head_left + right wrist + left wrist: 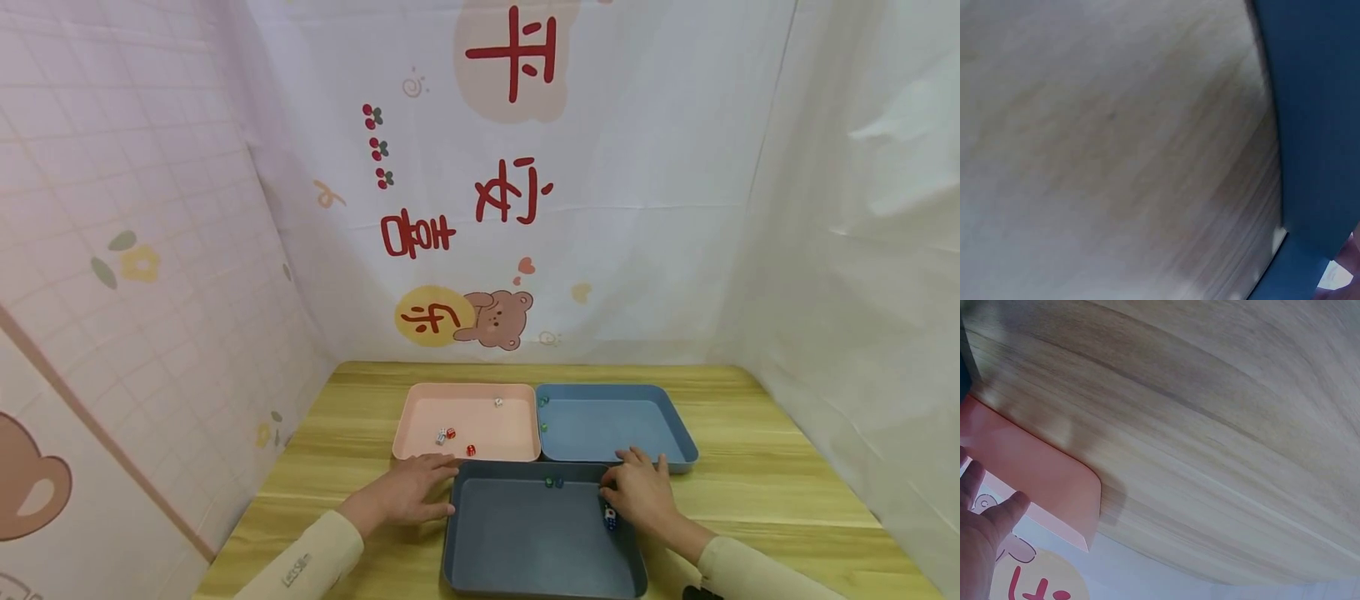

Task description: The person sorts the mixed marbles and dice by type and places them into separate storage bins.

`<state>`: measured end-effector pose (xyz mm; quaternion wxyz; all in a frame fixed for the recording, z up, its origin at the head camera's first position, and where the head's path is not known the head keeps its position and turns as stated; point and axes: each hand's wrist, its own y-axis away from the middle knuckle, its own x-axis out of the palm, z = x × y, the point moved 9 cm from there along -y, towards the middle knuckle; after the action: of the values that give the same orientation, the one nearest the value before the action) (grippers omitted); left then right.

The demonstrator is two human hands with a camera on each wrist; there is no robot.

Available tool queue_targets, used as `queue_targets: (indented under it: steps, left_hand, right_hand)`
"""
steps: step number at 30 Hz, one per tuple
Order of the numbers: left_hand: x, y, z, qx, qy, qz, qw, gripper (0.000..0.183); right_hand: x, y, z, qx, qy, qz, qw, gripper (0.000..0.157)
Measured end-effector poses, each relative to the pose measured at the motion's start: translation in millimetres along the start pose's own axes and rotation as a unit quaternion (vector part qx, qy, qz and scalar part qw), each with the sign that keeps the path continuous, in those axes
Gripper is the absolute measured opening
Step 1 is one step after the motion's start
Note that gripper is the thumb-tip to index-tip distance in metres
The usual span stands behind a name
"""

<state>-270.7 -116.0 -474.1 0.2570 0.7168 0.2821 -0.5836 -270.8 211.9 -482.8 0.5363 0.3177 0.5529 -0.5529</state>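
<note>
My left hand [416, 492] lies with its fingers spread at the left rim of a dark grey-blue tray [547, 542]. Over that tray's right rim reaches my right hand [640, 493], its thumb and forefinger inside, close to each other; whether they pinch anything is hidden. Just below those fingertips sit blue dice [610, 522] against the right wall. A green die [549, 482] and a dark blue die [559, 482] lie along the far wall. The right wrist view shows mostly a blue tray wall [1316, 125], with part of the hand at its lower right corner.
Behind stands a pink tray [465, 392] with red dice [471, 450] and white dice [498, 402]. Beside it, a blue tray [615, 417] has green dice [544, 427] at its left wall. The wooden table [787, 500] is enclosed by printed cloth [637, 208].
</note>
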Motion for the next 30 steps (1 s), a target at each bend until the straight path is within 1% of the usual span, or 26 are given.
queue_targets:
  steps: [4, 9, 16, 23, 30]
  left_hand:
    - [-0.7, -0.4, -0.3, -0.002, -0.007, 0.001, 1.0, 0.063]
    - [-0.7, -1.4, -1.6, 0.005, -0.007, 0.001, 1.0, 0.063]
    - [2.2, -1.8, -0.1, -0.008, -0.006, 0.012, 0.9999, 0.064]
    - [2.9, -3.0, 1.4, -0.019, -0.001, 0.021, 0.9996, 0.064]
    - [1.9, -2.7, 2.1, -0.014, 0.004, 0.017, 0.9998, 0.064]
  right_hand:
    - [2.3, -2.0, 3.4, -0.002, -0.004, 0.004, 1.0, 0.007]
    - [4.6, -2.3, 3.8, -0.002, -0.004, 0.007, 1.0, 0.007]
    - [4.5, -3.4, 3.7, -0.017, -0.005, -0.013, 1.0, 0.011]
    - [3.3, -4.5, 2.9, -0.023, -0.011, -0.021, 0.999, 0.011]
    - [1.5, -5.3, 3.8, -0.029, -0.023, -0.028, 0.999, 0.01]
